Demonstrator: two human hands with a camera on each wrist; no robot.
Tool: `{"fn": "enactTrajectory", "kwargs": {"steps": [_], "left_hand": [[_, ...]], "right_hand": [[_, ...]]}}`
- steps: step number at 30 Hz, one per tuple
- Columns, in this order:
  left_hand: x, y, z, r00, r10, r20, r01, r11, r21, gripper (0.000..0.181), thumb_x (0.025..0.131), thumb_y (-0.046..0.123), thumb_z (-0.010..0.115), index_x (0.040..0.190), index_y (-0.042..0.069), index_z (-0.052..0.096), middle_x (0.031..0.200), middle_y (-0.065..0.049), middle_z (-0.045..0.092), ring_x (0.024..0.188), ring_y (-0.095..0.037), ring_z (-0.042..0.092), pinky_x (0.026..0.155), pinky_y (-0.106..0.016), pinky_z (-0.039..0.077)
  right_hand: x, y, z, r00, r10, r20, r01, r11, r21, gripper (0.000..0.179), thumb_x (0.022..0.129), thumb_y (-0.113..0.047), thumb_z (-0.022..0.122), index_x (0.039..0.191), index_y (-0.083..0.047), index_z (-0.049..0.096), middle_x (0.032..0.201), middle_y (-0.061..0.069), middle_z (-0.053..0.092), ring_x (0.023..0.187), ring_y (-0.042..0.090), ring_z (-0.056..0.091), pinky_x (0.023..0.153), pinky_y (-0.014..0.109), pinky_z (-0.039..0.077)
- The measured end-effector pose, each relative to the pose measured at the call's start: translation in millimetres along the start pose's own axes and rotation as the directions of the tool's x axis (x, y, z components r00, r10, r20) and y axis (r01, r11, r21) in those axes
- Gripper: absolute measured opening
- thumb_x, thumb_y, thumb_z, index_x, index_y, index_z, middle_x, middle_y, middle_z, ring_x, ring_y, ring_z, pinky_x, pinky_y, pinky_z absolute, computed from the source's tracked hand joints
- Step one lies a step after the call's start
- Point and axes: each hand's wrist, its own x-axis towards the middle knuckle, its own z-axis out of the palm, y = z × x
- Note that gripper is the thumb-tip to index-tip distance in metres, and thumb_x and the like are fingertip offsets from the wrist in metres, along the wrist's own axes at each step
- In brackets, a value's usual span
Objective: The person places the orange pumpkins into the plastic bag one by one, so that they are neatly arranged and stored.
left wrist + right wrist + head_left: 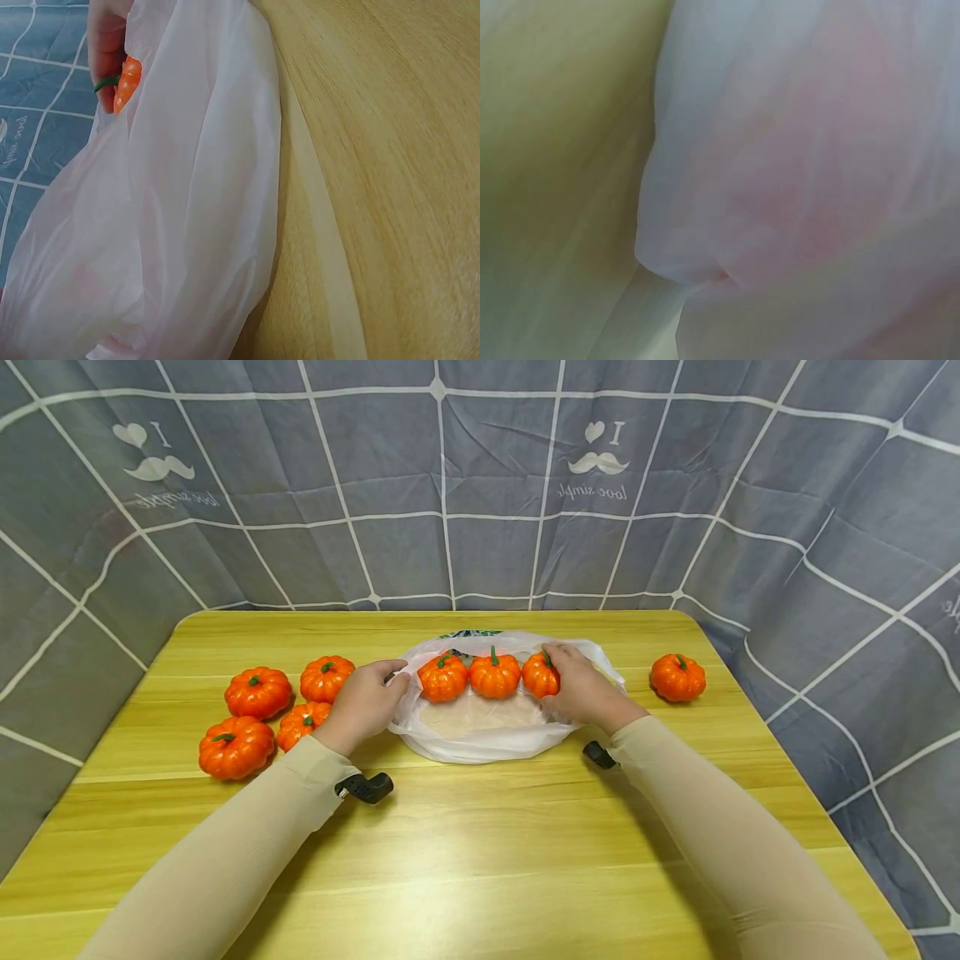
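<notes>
A white plastic bag (491, 745) lies spread open at the middle of the table, its mouth facing up. Three small orange pumpkins with green stems sit in a row inside it: a left pumpkin (444, 680), a middle pumpkin (495, 677) and a right pumpkin (537, 677). My right hand (581, 689) grips the right pumpkin, fingers over its far side and thumb in front. At the other end my left hand (369, 700) pinches the bag's left rim. In the left wrist view, the white plastic (202, 180) hides most of the pumpkins.
Several more pumpkins (257, 693) stand in a group on the left of the wooden table (480, 860). A single pumpkin (678, 677) stands to the right of the bag. A grey checked curtain (495, 468) hangs behind the table and along both sides.
</notes>
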Motion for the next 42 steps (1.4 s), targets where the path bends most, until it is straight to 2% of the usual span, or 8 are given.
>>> {"fn": "enactTrajectory", "kwargs": {"steps": [8,17,23,29,42], "left_hand": [[-0.2,0.6,-0.3,1.0,-0.012,0.01,0.012,1.0,-0.001,0.053,0.109,0.031,0.046,0.154,0.005,0.053,0.155,-0.021,0.055,0.136,-0.039,0.057,0.114,-0.055,0.048],[-0.3,1.3,-0.4,1.0,-0.014,0.012,0.014,1.0,0.0,0.053,0.109,0.031,0.046,0.154,0.005,0.053,0.155,-0.021,0.055,0.137,-0.039,0.056,0.115,-0.055,0.047],[-0.5,1.4,0.0,1.0,-0.005,0.009,0.005,1.0,-0.002,0.053,0.109,0.031,0.046,0.154,0.004,0.053,0.155,-0.021,0.055,0.137,-0.039,0.056,0.116,-0.055,0.047],[-0.9,1.3,0.7,1.0,-0.005,0.007,0.005,1.0,-0.004,0.053,0.109,0.031,0.046,0.154,0.003,0.053,0.155,-0.021,0.055,0.139,-0.04,0.055,0.117,-0.056,0.045],[-0.9,2.6,0.4,1.0,-0.005,0.001,0.005,1.0,-0.002,0.053,0.108,0.031,0.045,0.154,0.004,0.053,0.154,-0.022,0.056,0.135,-0.039,0.057,0.115,-0.055,0.047]], "right_hand": [[-0.8,2.1,-1.9,1.0,-0.006,0.009,0.006,1.0,-0.006,0.097,0.088,-0.013,0.079,0.168,-0.007,0.023,0.174,0.019,0.019,0.158,0.042,0.027,0.129,0.058,0.027],[-2.3,1.8,-2.5,1.0,-0.024,-0.006,0.024,0.999,-0.022,0.093,0.092,-0.016,0.078,0.167,-0.008,0.025,0.175,0.015,0.021,0.16,0.039,0.026,0.131,0.055,0.023],[-3.1,-0.6,-1.7,0.999,-0.021,-0.036,0.02,1.0,-0.017,0.085,0.093,-0.014,0.077,0.165,-0.011,0.032,0.174,0.014,0.026,0.158,0.039,0.03,0.13,0.056,0.025],[-3.0,-0.7,-0.5,0.999,-0.014,-0.045,0.013,1.0,-0.022,0.085,0.094,-0.016,0.078,0.165,-0.009,0.032,0.174,0.013,0.027,0.158,0.038,0.031,0.13,0.053,0.026],[-7.1,-8.1,-4.9,0.999,-0.029,-0.019,0.027,0.993,-0.115,0.085,0.096,-0.017,0.078,0.166,-0.007,0.03,0.174,0.019,0.025,0.159,0.041,0.029,0.13,0.054,0.025]]}}
